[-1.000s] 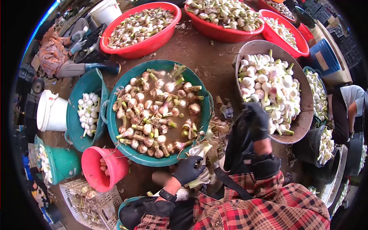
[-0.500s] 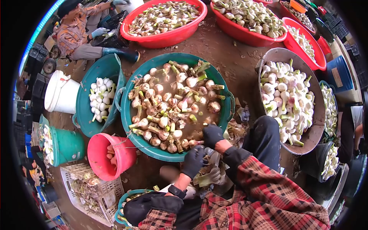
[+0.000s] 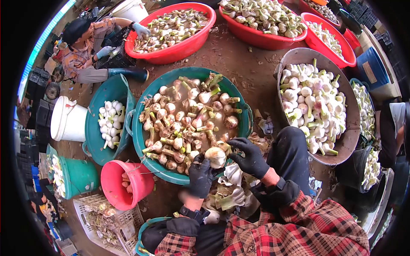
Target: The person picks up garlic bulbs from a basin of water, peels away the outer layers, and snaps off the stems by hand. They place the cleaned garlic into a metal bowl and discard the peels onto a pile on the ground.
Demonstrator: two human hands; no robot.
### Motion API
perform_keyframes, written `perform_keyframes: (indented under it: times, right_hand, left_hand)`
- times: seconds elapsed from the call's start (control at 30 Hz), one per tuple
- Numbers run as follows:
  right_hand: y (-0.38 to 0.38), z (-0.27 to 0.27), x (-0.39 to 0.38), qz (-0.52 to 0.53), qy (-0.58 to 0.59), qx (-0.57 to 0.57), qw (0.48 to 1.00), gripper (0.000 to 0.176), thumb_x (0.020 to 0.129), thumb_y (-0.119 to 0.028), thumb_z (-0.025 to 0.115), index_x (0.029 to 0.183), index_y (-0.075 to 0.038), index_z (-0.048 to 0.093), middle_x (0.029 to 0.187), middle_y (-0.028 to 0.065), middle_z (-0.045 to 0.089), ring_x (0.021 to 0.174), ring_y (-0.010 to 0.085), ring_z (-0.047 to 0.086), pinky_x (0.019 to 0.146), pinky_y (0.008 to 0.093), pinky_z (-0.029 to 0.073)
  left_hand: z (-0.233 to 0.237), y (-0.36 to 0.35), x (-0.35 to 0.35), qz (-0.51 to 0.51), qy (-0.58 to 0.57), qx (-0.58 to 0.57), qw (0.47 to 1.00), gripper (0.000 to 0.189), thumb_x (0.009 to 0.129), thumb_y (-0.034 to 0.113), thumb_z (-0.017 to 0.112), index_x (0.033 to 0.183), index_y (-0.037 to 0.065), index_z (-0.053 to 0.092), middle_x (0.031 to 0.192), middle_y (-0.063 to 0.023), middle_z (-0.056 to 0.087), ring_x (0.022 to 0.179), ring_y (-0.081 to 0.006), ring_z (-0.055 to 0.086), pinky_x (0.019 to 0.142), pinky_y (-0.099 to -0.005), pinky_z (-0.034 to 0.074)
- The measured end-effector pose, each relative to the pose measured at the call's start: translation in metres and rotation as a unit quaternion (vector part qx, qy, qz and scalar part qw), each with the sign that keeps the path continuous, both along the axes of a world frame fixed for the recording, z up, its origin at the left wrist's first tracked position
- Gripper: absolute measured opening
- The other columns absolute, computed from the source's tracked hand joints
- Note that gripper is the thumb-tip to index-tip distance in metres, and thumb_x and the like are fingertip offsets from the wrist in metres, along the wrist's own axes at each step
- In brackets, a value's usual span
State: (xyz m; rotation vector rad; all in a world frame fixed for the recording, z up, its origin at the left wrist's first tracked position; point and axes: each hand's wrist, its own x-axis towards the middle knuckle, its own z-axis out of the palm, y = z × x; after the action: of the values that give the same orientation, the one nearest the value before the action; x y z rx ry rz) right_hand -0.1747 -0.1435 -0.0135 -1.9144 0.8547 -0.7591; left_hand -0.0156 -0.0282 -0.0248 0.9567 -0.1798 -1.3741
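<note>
A large garlic bulb (image 3: 215,157) is between my two black-gloved hands, over the near rim of the green tub (image 3: 171,176). My left hand (image 3: 200,178) is closed round its lower left side. On its right side, my right hand (image 3: 249,158) has its thumb and fingers curved around the bulb, touching it. Unpeeled garlic bulbs with cut stems (image 3: 177,123) float in murky water in the tub. Loose peeled skins (image 3: 230,192) lie below my hands, between my knees.
A brown tub of white garlic (image 3: 276,81) stands at the right, a tilted teal tub (image 3: 94,132) and pink bucket (image 3: 128,200) at the left. Red basins (image 3: 188,53) stand farther back. A person (image 3: 79,55) sits at the upper left, one gloved hand at a red basin.
Both hands have come up at the near rim, and the large bulb now shows between them. The other person's hand has reached to the red basin. The whole view has shifted slightly.
</note>
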Motion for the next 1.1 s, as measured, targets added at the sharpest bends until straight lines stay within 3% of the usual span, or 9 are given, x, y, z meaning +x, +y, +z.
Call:
perform_keyframes:
  times: [0.07,0.17,0.3,0.47,0.6,0.67,0.8,0.93,1.1]
  right_hand:
    - [0.003,0.015,0.005,-0.011,-0.016,0.007,1.0,0.032,0.074,-0.01,0.074,0.104,-0.006,0.066,0.1,0.0149,0.062,0.094,0.0331,0.061,0.082,0.0385,0.049]
    - [0.014,0.022,0.014,-0.033,0.007,-0.029,0.999,0.026,0.072,-0.016,0.077,0.095,-0.007,0.068,0.091,0.0124,0.064,0.085,0.0314,0.062,0.074,0.0375,0.051]
    - [0.02,0.014,0.015,-0.058,0.04,-0.069,0.995,0.022,0.07,-0.02,0.078,0.087,-0.009,0.069,0.085,0.0103,0.064,0.079,0.0302,0.062,0.067,0.0369,0.05]
    - [0.024,0.018,0.014,-0.046,0.065,-0.059,0.995,0.027,0.072,-0.018,0.076,0.096,-0.008,0.067,0.089,0.0111,0.065,0.079,0.0308,0.063,0.068,0.0377,0.051]
    - [0.025,0.007,0.016,-0.022,0.027,-0.006,0.999,0.035,0.076,-0.016,0.073,0.108,-0.006,0.062,0.096,0.0126,0.063,0.078,0.0299,0.063,0.067,0.0382,0.051]
    - [0.028,-0.001,0.014,-0.023,0.018,0.031,0.999,0.037,0.077,-0.015,0.073,0.111,-0.006,0.061,0.097,0.0132,0.062,0.076,0.0296,0.063,0.066,0.0379,0.051]
    - [0.042,-0.011,0.02,-0.069,0.024,0.057,0.996,0.034,0.078,-0.013,0.073,0.107,-0.003,0.061,0.09,0.0139,0.06,0.067,0.0276,0.063,0.062,0.0352,0.05]
    - [0.045,-0.019,0.017,-0.079,0.039,0.054,0.995,0.031,0.077,-0.017,0.074,0.104,-0.005,0.062,0.089,0.0133,0.062,0.069,0.0268,0.064,0.061,0.0358,0.05]
    - [0.039,-0.006,0.016,-0.088,0.049,-0.003,0.995,0.025,0.076,-0.015,0.075,0.097,-0.004,0.067,0.087,0.0125,0.065,0.069,0.0247,0.066,0.061,0.0326,0.051]
  left_hand:
    - [-0.002,0.0,-0.006,0.027,-0.059,0.037,0.997,0.038,0.092,0.007,0.055,0.128,-0.001,0.045,0.116,-0.0144,0.057,0.106,-0.0265,0.059,0.09,-0.042,0.054]
    - [-0.019,0.0,-0.007,0.036,-0.359,0.041,0.932,0.041,0.084,-0.004,0.061,0.124,-0.001,0.05,0.115,-0.009,0.058,0.102,-0.0162,0.057,0.089,-0.0294,0.049]
    - [-0.012,-0.004,-0.013,0.049,-0.401,0.039,0.914,0.045,0.074,0.002,0.073,0.116,0.0,0.055,0.108,-0.0093,0.06,0.099,-0.0175,0.059,0.086,-0.0313,0.049]
    - [-0.002,-0.006,-0.012,0.019,-0.658,0.0,0.753,0.047,0.071,-0.004,0.071,0.115,0.0,0.055,0.109,-0.0093,0.059,0.1,-0.0181,0.057,0.09,-0.0323,0.048]
    - [0.006,-0.007,-0.016,0.003,-0.61,0.038,0.792,0.046,0.072,-0.003,0.073,0.113,0.001,0.055,0.109,-0.008,0.059,0.099,-0.0164,0.057,0.088,-0.0313,0.048]
    - [-0.006,-0.004,-0.02,0.071,-0.394,0.081,0.913,0.045,0.074,0.0,0.074,0.114,0.001,0.055,0.109,-0.0066,0.058,0.098,-0.015,0.056,0.087,-0.0303,0.048]
    - [-0.023,0.0,-0.025,0.068,-0.299,0.042,0.951,0.041,0.083,-0.003,0.063,0.122,0.001,0.051,0.113,-0.0075,0.058,0.099,-0.0152,0.057,0.088,-0.0296,0.049]
    - [-0.021,0.003,-0.022,0.054,-0.232,0.086,0.967,0.045,0.078,-0.002,0.068,0.12,0.0,0.053,0.116,-0.0089,0.056,0.104,-0.0162,0.056,0.091,-0.0303,0.049]
    - [-0.032,0.005,-0.019,0.023,-0.472,0.082,0.877,0.047,0.073,-0.006,0.07,0.118,0.002,0.056,0.116,-0.008,0.057,0.105,-0.0164,0.055,0.091,-0.0302,0.047]
